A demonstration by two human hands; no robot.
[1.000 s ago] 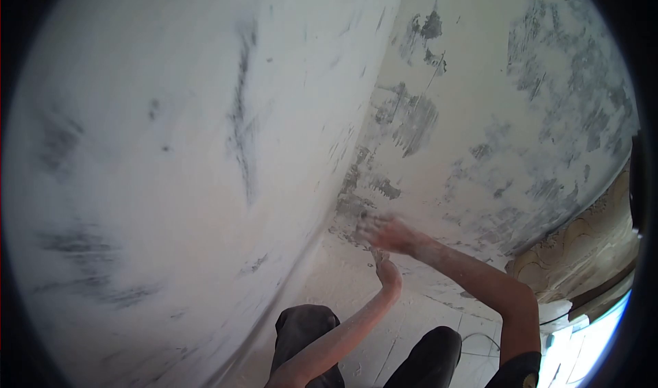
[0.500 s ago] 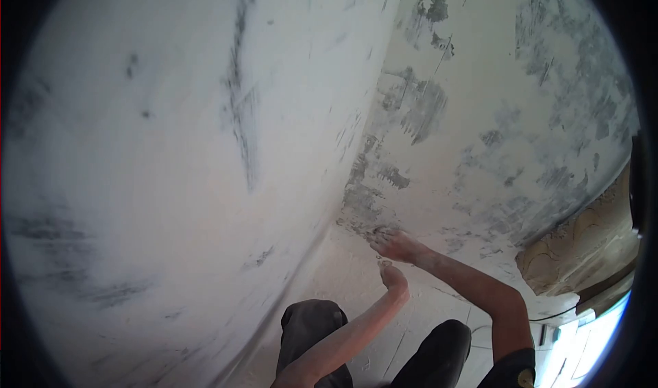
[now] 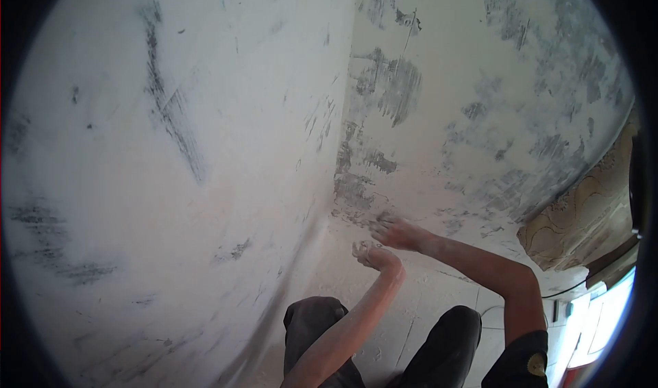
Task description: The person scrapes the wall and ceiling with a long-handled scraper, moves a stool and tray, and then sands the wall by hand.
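Low in the corner, my right hand (image 3: pixel 396 232) is against the foot of the grey-patched wall (image 3: pixel 439 176), its dusty fingers close together and pointing left. What it holds, if anything, is hidden. Just below and left of it, my left hand (image 3: pixel 375 256) has whitish, curled fingers over the pale floor (image 3: pixel 384 326); whether something small is between them cannot be made out. The two hands are close but apart. Flaking bits of plaster (image 3: pixel 349 217) lie along the wall's base beside the fingers.
A white wall (image 3: pixel 171 203) with dark scuffs rises at the left. My two knees in dark trousers (image 3: pixel 444 340) are at the bottom. A patterned beige covered object (image 3: pixel 582 217) stands at the right, near a thin cable (image 3: pixel 565 293) and a bright opening (image 3: pixel 606 319).
My left hand has moved up and left, closer to the corner. The right hand has shifted slightly up. The camera view has turned a little, so the walls appear further left.
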